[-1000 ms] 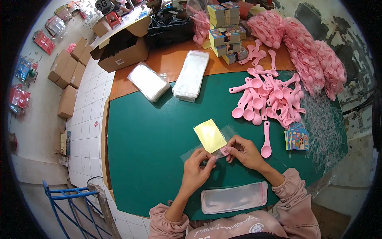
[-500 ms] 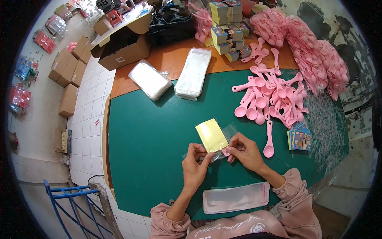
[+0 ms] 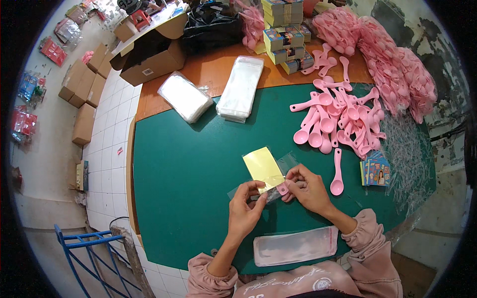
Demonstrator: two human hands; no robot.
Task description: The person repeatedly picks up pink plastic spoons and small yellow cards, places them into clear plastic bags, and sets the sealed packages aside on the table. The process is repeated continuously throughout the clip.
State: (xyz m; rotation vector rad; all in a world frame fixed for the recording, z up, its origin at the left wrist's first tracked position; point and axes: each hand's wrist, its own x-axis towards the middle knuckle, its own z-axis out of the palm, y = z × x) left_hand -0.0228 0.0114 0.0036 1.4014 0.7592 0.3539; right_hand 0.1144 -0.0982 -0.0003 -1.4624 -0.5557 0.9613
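Above the middle of the green table, both of my hands pinch a clear plastic bag (image 3: 288, 161). A plain yellow card (image 3: 262, 163) lies along it, a shiny fold of plastic covering the card's near end. My left hand (image 3: 244, 207) is closed on the bag's near left part, thumb and forefinger by the card's lower edge. My right hand (image 3: 309, 192) grips the right side, next to a pink spoon's handle end (image 3: 282, 189); the rest of that spoon is hidden. One loose pink measuring spoon (image 3: 337, 173) lies to the right.
A heap of pink spoons (image 3: 325, 121) lies at the right, near small printed cards (image 3: 376, 170). Flat clear bags (image 3: 295, 246) lie close to me. Two bag stacks (image 3: 186, 97) (image 3: 241, 89), banded card stacks (image 3: 284, 39) and an open carton (image 3: 154, 62) stand farther back.
My left fingers have shifted slightly up and right along the bag's near edge. A fold of plastic now shows over the card's near end. The spoon handle shows a little more.
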